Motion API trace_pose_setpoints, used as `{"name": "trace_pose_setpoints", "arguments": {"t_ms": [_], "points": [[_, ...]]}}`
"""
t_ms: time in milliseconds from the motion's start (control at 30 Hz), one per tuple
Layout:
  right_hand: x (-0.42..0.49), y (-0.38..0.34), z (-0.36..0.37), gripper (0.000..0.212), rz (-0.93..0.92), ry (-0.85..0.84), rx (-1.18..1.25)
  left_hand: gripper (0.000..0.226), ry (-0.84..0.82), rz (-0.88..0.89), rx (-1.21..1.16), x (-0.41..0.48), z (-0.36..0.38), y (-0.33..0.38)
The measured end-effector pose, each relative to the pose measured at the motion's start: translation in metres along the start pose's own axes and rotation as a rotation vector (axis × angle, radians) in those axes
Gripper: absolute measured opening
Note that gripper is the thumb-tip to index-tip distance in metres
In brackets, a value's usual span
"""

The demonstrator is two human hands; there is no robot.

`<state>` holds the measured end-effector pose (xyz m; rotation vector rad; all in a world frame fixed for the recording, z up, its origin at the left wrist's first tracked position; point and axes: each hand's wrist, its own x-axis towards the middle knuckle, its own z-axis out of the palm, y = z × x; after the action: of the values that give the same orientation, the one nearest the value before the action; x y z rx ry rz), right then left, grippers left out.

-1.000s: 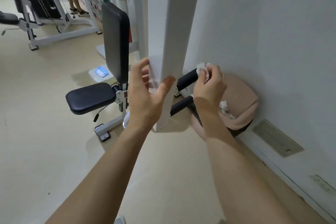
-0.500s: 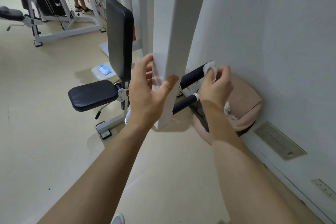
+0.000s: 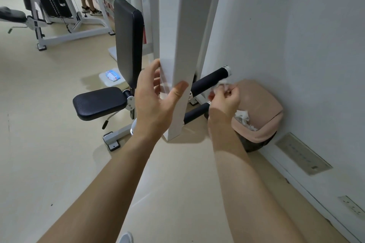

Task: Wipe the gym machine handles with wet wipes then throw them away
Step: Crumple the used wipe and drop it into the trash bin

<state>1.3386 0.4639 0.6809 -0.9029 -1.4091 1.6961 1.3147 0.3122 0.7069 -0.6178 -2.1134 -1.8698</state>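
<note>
— Beige gym floor (image 3: 49, 144) is running up to a white wall (image 3: 296, 35) on the right, and a white machine post (image 3: 175, 45) is standing in the middle. What are the hands doing?

— Left hand (image 3: 154, 102) is resting on the post, thumb on the near face and fingers going round the far edge; its grip is wide, just bracing, carrying nothing. Right hand (image 3: 225, 100) is curled tight round a crumpled wet wipe (image 3: 221, 86), white bits poking out above the fingers.

— Where is that wipe sitting against the machine?

— It is hanging just under the chrome-capped end of the upper handle (image 3: 211, 81), near it; whether it is touching, I cannot tell. Lower handle (image 3: 195, 113) is running from behind the post to the right wrist.

— And the bin?

— Pink bin (image 3: 264, 108) is leaning by the wall right behind the right hand, with white used wipes (image 3: 244, 117) showing at its opening.

— Anything else lying about?

— A pack of wipes (image 3: 112, 76) is lying on the floor behind the black seat (image 3: 98, 102) and backrest (image 3: 128, 41). Further back, another machine (image 3: 49, 6) is standing, with someone's legs (image 3: 87, 0) beside it.
</note>
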Motion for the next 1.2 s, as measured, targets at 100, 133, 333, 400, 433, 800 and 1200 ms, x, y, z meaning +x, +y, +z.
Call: {"name": "trace_pose_setpoints", "arguments": {"t_ms": [100, 133, 333, 400, 433, 800, 1200], "points": [[-0.029, 0.01, -0.011, 0.01, -0.089, -0.242, -0.076, 0.064, 0.009, -0.005, 0.024, 0.0, 0.001, 0.001], [-0.029, 0.009, -0.012, 0.009, -0.131, -0.257, -0.123, 0.063, 0.01, -0.007, 0.027, 0.001, 0.001, 0.002], [0.017, -0.022, 0.0, 0.008, -0.522, 0.067, -0.392, 0.061, 0.016, -0.049, 0.036, -0.004, 0.0, 0.006], [0.013, -0.018, 0.001, 0.007, -0.596, 0.016, -0.481, 0.058, 0.059, -0.027, 0.089, -0.008, 0.004, 0.005], [0.006, -0.014, 0.001, 0.009, -0.642, -0.074, -0.527, 0.058, 0.099, -0.01, 0.132, -0.012, 0.008, 0.005], [0.024, -0.033, -0.075, 0.011, -0.558, -0.182, -0.689, 0.023, 0.1, 0.42, 0.353, -0.095, 0.074, 0.019], [0.092, 0.062, -0.26, 0.016, 0.215, -0.179, -0.273, 0.012, -0.589, -0.478, 0.079, -0.115, 0.283, -0.034]]}}
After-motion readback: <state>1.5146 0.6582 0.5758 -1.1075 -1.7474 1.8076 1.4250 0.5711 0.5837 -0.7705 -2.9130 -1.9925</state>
